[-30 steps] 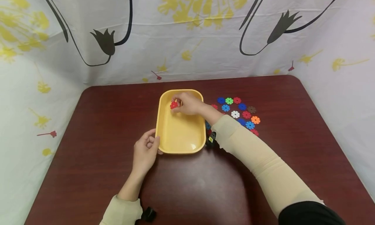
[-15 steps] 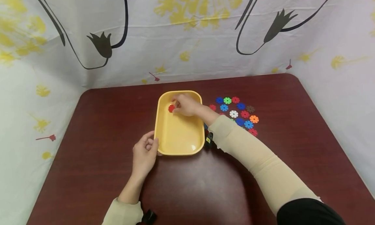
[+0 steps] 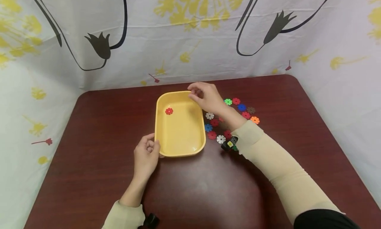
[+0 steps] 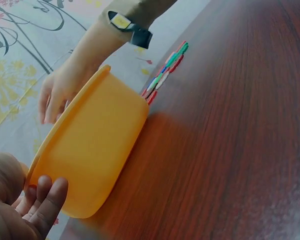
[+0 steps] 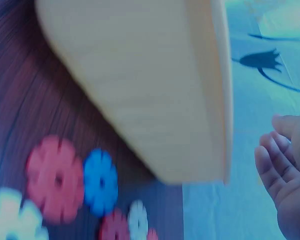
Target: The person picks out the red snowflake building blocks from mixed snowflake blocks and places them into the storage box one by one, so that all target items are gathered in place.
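Note:
My left hand [image 3: 146,156] holds the yellow plastic tray [image 3: 181,136] by its near left rim. In the left wrist view the fingers [image 4: 51,206] lie against the tray's outer wall. One red snowflake disc [image 3: 169,111], a slotted plastic building piece, lies inside the tray toward the upper left. My right hand [image 3: 208,96] hovers over the tray's far right corner, fingers loosely bent and nothing in them. The right wrist view shows that same hand [image 5: 290,175] beside the tray rim.
Several loose snowflake discs, such as an orange disc [image 3: 254,120], a white disc [image 3: 221,139] and a blue disc [image 3: 208,127], lie right of the tray on the dark red table [image 3: 98,149]. My right forearm covers part of them. A patterned curtain [image 3: 208,57] stands behind the table.
My right hand has let go of the red snowflake disc inside the tray. It has lifted and moved right to the tray's far right corner. The left hand keeps its hold.

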`<state>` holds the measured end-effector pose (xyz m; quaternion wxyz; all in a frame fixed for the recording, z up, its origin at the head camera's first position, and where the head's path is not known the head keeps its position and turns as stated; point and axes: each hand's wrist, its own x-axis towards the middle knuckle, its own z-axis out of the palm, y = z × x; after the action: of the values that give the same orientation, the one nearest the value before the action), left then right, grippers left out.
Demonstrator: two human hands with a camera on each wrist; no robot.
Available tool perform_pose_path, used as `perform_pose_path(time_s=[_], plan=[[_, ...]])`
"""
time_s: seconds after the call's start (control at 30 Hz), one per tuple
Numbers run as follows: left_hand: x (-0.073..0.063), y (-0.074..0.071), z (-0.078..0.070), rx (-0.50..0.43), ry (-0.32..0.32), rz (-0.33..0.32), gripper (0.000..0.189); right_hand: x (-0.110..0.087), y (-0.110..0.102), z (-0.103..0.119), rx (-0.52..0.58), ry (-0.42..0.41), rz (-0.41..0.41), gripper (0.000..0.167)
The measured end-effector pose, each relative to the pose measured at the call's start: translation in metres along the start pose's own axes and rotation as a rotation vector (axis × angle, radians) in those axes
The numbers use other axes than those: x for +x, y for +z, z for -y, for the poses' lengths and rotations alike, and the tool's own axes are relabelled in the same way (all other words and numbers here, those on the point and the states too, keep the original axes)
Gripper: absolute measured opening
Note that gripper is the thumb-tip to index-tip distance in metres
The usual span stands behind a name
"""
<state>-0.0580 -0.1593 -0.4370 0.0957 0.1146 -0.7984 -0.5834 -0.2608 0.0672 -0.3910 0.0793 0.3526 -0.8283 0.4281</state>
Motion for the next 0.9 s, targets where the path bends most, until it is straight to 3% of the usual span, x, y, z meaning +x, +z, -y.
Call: perform_pose_path(time_s=[0.17, 0.43, 0.57, 0.73, 0.9], plan=[[0.000, 0.000, -0.001, 0.004, -0.004, -0.008, 0.029, -0.017, -0.020, -0.010, -0.035, 0.039, -0.014, 0.019], [0.001, 0.001, -0.004, 0.008, -0.009, 0.002, 0.029, -0.049, -0.039, -0.028, -0.091, 0.142, 0.067, 0.023], [0.000, 0.000, -0.005, 0.019, -0.013, 0.007, 0.029, -0.063, -0.043, -0.036, -0.131, 0.198, 0.182, 0.024], [-0.001, -0.001, -0.005, 0.028, -0.011, 0.003, 0.029, -0.077, -0.041, -0.040, -0.157, 0.184, 0.355, 0.024], [-0.005, 0.001, -0.005, 0.030, -0.024, 0.011, 0.030, -0.089, -0.038, -0.042, -0.207, 0.182, 0.448, 0.027]])
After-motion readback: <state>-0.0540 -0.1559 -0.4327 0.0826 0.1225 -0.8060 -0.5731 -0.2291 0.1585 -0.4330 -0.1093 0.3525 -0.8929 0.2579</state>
